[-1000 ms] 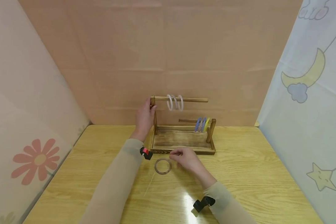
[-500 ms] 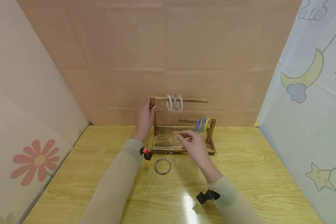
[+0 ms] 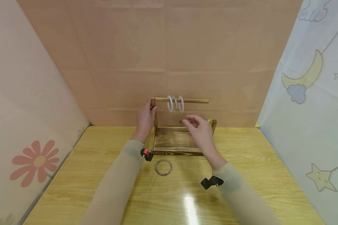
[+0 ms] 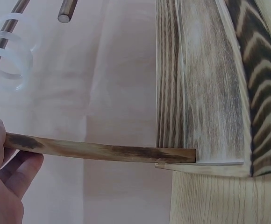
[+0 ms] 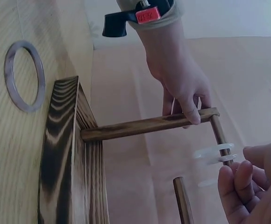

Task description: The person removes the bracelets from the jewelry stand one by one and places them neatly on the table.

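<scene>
My left hand (image 3: pixel 145 120) grips the top of the tall left post of a wooden bracelet stand (image 3: pixel 169 153), thumb and fingers on either side of it. In the left wrist view, the post (image 4: pixel 103 151) runs from these fingers down to the tray base. My right hand (image 3: pixel 201 132) is raised in front of the short lower rod, its fingers loosely bent and holding nothing. Whitish bangles (image 3: pixel 181 104) hang on the upper rod (image 3: pixel 197 100). In the right wrist view, the right fingers (image 5: pixel 226 186) appear close to them. A brownish-purple bangle (image 3: pixel 156 171) lies flat on the table before the stand.
Blue and yellow bangles (image 3: pixel 209 120) on the lower rod are mostly hidden behind my right hand. A wooden table (image 3: pixel 256 175) carries the stand, near a peach-coloured backdrop (image 3: pixel 124 87). Printed cloth panels (image 3: pixel 295 131) stand at both sides.
My right hand has risen from beside the bangle on the table, up and slightly rightward, to the lower rod. The left hand, the stand and that bangle have stayed in place.
</scene>
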`<control>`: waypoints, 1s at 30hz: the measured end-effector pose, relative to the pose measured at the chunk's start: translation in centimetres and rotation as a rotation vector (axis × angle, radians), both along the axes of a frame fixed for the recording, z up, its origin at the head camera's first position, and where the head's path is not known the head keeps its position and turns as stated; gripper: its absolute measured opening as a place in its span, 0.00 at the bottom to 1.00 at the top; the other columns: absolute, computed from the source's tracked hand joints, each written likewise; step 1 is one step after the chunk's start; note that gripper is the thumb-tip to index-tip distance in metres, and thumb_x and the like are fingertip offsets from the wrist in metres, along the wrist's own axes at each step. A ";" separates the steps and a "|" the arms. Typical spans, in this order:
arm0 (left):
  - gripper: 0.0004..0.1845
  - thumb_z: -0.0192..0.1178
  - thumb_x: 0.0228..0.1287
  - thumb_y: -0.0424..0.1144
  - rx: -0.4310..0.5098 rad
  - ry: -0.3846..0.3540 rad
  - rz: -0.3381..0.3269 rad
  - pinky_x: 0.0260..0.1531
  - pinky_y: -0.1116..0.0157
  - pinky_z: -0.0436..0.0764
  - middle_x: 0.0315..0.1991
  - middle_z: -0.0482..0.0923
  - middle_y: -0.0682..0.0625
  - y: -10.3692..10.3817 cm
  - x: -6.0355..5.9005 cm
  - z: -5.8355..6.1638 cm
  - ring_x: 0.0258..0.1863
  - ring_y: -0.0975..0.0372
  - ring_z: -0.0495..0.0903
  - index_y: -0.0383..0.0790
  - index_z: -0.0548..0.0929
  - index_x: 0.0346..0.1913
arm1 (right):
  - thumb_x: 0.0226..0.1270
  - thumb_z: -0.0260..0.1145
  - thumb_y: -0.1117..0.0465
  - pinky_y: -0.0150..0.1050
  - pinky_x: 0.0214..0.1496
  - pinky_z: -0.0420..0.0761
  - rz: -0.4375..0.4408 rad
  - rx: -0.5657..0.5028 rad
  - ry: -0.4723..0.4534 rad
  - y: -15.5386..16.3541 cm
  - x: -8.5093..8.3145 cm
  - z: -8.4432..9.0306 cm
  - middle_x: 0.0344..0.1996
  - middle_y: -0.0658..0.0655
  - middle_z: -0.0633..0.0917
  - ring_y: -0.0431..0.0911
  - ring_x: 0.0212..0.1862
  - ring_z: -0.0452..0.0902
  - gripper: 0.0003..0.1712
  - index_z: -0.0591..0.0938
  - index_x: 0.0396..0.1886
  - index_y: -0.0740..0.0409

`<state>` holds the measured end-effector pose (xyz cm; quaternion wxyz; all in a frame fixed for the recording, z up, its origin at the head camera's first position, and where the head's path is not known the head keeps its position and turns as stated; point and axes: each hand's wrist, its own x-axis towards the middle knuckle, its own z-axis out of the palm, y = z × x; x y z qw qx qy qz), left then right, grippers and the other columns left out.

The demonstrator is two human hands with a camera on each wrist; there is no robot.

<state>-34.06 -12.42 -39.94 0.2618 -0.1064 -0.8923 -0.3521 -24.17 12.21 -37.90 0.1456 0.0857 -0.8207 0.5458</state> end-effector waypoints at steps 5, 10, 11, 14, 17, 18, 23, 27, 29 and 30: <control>0.20 0.61 0.86 0.41 -0.006 -0.001 0.000 0.52 0.42 0.86 0.53 0.89 0.36 -0.1 0.0 0.0 0.50 0.42 0.90 0.36 0.75 0.71 | 0.81 0.74 0.50 0.39 0.32 0.85 -0.050 0.051 0.060 0.1 -1.4 0.5 0.45 0.54 0.93 0.50 0.35 0.89 0.17 0.91 0.59 0.55; 0.18 0.61 0.86 0.41 -0.014 0.001 -0.001 0.51 0.41 0.86 0.52 0.89 0.37 -0.1 -0.1 0.0 0.48 0.42 0.90 0.37 0.76 0.69 | 0.82 0.73 0.49 0.45 0.36 0.84 -0.074 0.096 0.071 0.3 -2.7 1.3 0.48 0.54 0.92 0.53 0.41 0.90 0.19 0.91 0.60 0.57; 0.18 0.61 0.86 0.41 -0.013 0.002 0.000 0.51 0.41 0.86 0.52 0.89 0.37 -0.1 -0.1 0.0 0.49 0.42 0.90 0.37 0.76 0.69 | 0.82 0.73 0.49 0.46 0.37 0.85 -0.074 0.098 0.063 0.3 -3.0 1.4 0.48 0.54 0.92 0.53 0.42 0.90 0.19 0.91 0.60 0.57; 0.18 0.61 0.86 0.41 -0.006 0.005 0.000 0.51 0.40 0.86 0.52 0.89 0.37 -0.1 -0.2 0.0 0.49 0.42 0.90 0.37 0.76 0.70 | 0.82 0.73 0.49 0.48 0.40 0.84 -0.082 0.126 0.048 0.3 -3.7 1.7 0.49 0.52 0.92 0.50 0.44 0.88 0.19 0.91 0.60 0.56; 0.19 0.61 0.86 0.40 -0.003 0.005 0.001 0.52 0.41 0.86 0.52 0.89 0.37 -0.1 -0.2 -0.1 0.49 0.42 0.90 0.37 0.76 0.70 | 0.81 0.73 0.50 0.47 0.38 0.83 -0.089 0.167 0.061 0.2 -4.3 1.8 0.49 0.52 0.92 0.48 0.41 0.87 0.17 0.91 0.59 0.55; 0.19 0.61 0.86 0.40 -0.002 0.003 0.000 0.52 0.41 0.86 0.53 0.89 0.37 -0.2 -0.2 -0.1 0.50 0.42 0.90 0.37 0.76 0.70 | 0.81 0.73 0.50 0.47 0.37 0.83 -0.093 0.181 0.069 0.1 -4.5 1.9 0.49 0.52 0.92 0.48 0.39 0.87 0.17 0.91 0.59 0.55; 0.19 0.60 0.87 0.40 -0.001 -0.005 -0.003 0.54 0.41 0.86 0.54 0.88 0.37 -0.3 -0.2 -0.2 0.51 0.42 0.89 0.37 0.76 0.71 | 0.81 0.73 0.49 0.46 0.33 0.81 -0.106 0.202 0.089 -0.2 -5.3 1.8 0.48 0.52 0.92 0.47 0.34 0.85 0.16 0.91 0.58 0.53; 0.18 0.60 0.87 0.40 0.003 -0.010 -0.001 0.54 0.41 0.86 0.54 0.88 0.37 -0.3 -0.1 -0.1 0.51 0.42 0.89 0.38 0.76 0.70 | 0.82 0.72 0.48 0.45 0.34 0.81 -0.102 0.197 0.077 -0.6 -5.8 1.8 0.48 0.52 0.91 0.47 0.35 0.84 0.17 0.91 0.58 0.53; 0.20 0.60 0.87 0.40 0.000 -0.014 -0.002 0.54 0.42 0.86 0.54 0.88 0.37 -0.3 0.0 -0.1 0.50 0.42 0.89 0.38 0.75 0.72 | 0.82 0.72 0.49 0.45 0.35 0.81 -0.099 0.197 0.073 -0.8 -5.9 1.9 0.49 0.52 0.92 0.47 0.36 0.85 0.17 0.91 0.58 0.53; 0.20 0.60 0.87 0.41 -0.003 -0.015 0.000 0.54 0.42 0.86 0.54 0.88 0.37 -0.3 0.0 -0.1 0.50 0.42 0.89 0.38 0.75 0.72 | 0.82 0.72 0.49 0.45 0.35 0.81 -0.098 0.197 0.069 -0.8 -6.0 1.9 0.49 0.53 0.92 0.48 0.37 0.85 0.17 0.91 0.58 0.53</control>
